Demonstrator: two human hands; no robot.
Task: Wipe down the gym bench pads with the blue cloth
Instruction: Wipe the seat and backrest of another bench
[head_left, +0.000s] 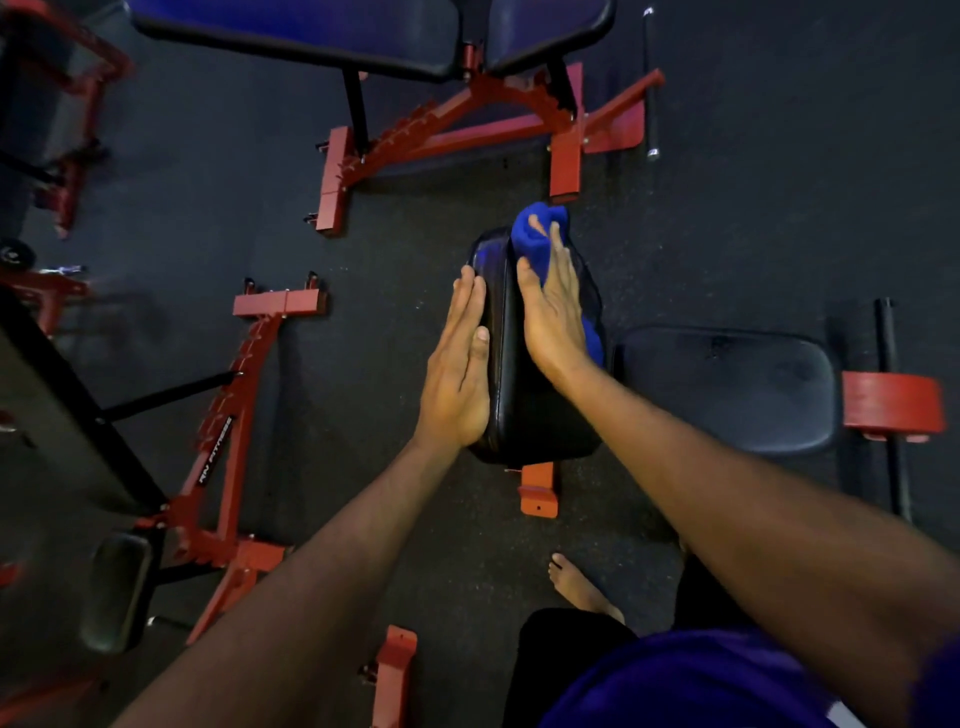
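blue cloth (535, 244) sits bunched under the right hand (553, 317), fingers flat, left hand (460, 374) bracing the pad (535, 410) mid-frame, so it'll probably skip spots.

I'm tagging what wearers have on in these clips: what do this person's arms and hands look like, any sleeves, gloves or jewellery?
Both forearms are bare from elbow to wrist, with no sleeves reaching them. The left hand and right hand wear no gloves, and no rings, watch or bands show. A purple shirt fills the bottom right corner of the view.
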